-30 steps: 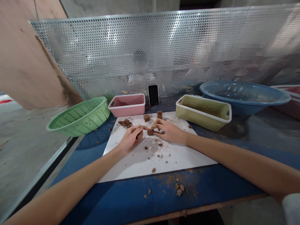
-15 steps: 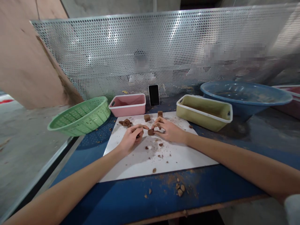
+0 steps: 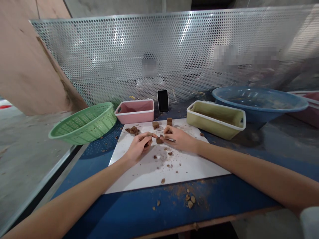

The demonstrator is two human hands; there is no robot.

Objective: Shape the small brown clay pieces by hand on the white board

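A small brown clay block (image 3: 159, 140) rests on the white board (image 3: 139, 177) between my two hands. My left hand (image 3: 141, 145) is on its left, the index finger stretched to the block's edge and the other fingers curled under; what they hold, if anything, is hidden. From the right, my right hand (image 3: 177, 138) has its fingertips pressed together on the block's top and side. Behind my hands stand another brown block (image 3: 156, 125) and a taller one (image 3: 169, 121). A rough clay lump (image 3: 133, 130) lies at the board's back left.
Behind the board are a pink basket (image 3: 136, 116), a propped phone-like device (image 3: 163, 101) and a yellow-green basket (image 3: 214, 125). A green strainer (image 3: 84, 127) stands left, a blue basin (image 3: 259, 104) right. Clay crumbs and several pebbles (image 3: 190, 203) lie around. A perforated metal screen (image 3: 169, 49) rises behind.
The fingers of my right hand have shifted onto the top of the block and closed up more. My left hand has hardly moved.
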